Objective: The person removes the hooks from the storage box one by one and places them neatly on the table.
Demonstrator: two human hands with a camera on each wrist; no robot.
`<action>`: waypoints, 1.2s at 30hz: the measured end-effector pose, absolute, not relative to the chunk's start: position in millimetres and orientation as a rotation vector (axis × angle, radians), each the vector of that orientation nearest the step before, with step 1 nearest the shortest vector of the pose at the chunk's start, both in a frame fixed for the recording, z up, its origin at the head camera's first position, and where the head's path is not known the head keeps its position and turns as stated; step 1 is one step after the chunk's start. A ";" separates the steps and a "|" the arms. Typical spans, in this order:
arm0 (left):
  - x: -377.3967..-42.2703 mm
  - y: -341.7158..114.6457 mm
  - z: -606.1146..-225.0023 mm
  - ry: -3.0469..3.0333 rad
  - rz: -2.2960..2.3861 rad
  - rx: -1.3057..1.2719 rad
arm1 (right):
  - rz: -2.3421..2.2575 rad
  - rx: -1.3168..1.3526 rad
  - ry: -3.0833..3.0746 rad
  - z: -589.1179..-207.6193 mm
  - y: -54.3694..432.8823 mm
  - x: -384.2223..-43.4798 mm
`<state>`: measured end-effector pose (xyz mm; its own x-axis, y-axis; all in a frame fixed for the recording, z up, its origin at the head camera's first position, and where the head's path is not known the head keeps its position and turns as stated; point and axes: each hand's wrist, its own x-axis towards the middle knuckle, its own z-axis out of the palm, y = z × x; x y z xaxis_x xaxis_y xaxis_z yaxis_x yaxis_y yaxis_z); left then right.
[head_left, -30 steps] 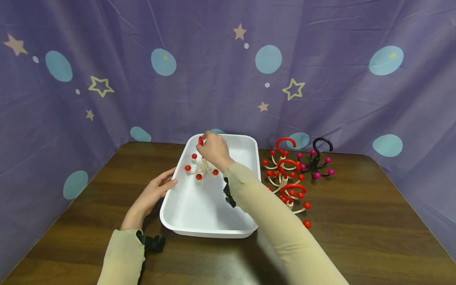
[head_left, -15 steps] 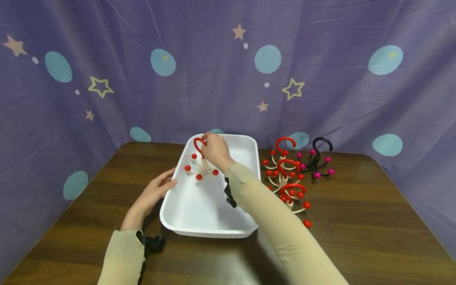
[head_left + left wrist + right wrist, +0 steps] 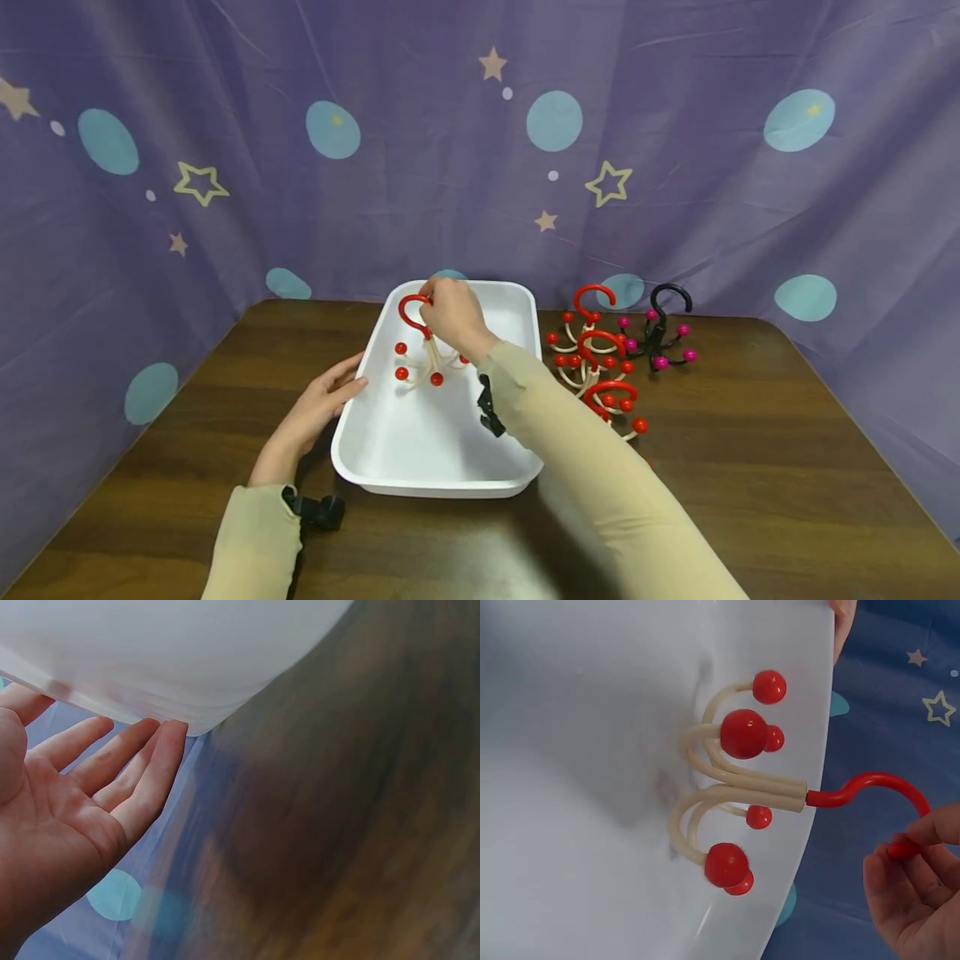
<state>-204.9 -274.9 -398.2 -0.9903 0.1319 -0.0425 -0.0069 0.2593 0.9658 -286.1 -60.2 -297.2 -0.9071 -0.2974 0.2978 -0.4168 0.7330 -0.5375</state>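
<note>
My right hand (image 3: 456, 315) pinches the end of the red hook of a multi-arm hanger (image 3: 432, 357) over the far left part of a white tray (image 3: 435, 492). In the right wrist view, thumb and fingers of the right hand (image 3: 922, 885) close on the hook tip. The hanger (image 3: 765, 787) has cream curved arms ending in red balls; I cannot tell whether they touch the tray floor. At the tray's left side, my left hand (image 3: 318, 408) touches the rim and outer wall. Its fingers are extended in the left wrist view, against the tray (image 3: 172, 660).
Right of the tray, several cream hangers with red hooks (image 3: 600, 342) stand crowded together, partly hidden by the right sleeve (image 3: 592, 467). Behind them is a black hanger with pink balls (image 3: 656, 337). A purple curtain (image 3: 420, 208) hangs behind the wooden table (image 3: 750, 467).
The held hanger has turned in my right hand: its hook now faces left, and its balls have shifted round. The left hand keeps its place on the tray. The head view has shifted slightly.
</note>
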 end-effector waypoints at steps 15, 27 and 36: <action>-200.2 -276.2 -400.2 2.412 1.815 0.085 | 0.958 0.657 -2.683 -283.3 -48.6 -270.4; -204.9 -276.4 -396.1 2.441 1.792 0.074 | 1.069 0.737 -2.583 -255.4 -27.9 -261.5; -205.0 -273.7 -393.3 2.429 1.786 0.071 | 1.143 0.760 -2.497 -235.9 -3.9 -251.2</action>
<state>-205.0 -273.7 -393.3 -0.9910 0.1120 -0.0729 -0.0362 0.3002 0.9532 -251.2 -3.9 -235.9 -0.8184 -0.3421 0.4617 -0.5730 0.5459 -0.6113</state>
